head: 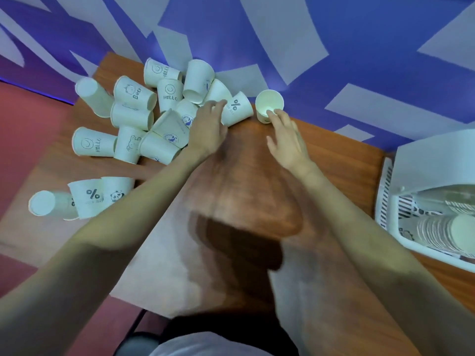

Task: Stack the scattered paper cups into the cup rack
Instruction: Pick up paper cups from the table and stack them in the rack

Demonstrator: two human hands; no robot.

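Observation:
Several white printed paper cups lie in a heap [144, 116] at the far left of the wooden table [334, 155]. My left hand [207, 129] rests against a tipped cup marked "%" [237, 109], fingers spread along its side. An upright cup [269, 105] stands just to the right, and the fingertips of my right hand [285, 142] touch its near rim, fingers apart. The white cup rack [434, 217] sits at the right edge with stacks of cups [442, 232] lying in it.
Three more cups [84, 197] lie apart at the near left edge of the table. A blue and white patterned wall [334, 47] rises right behind the table. A red floor [23, 140] shows to the left. My shadow falls on the table's middle.

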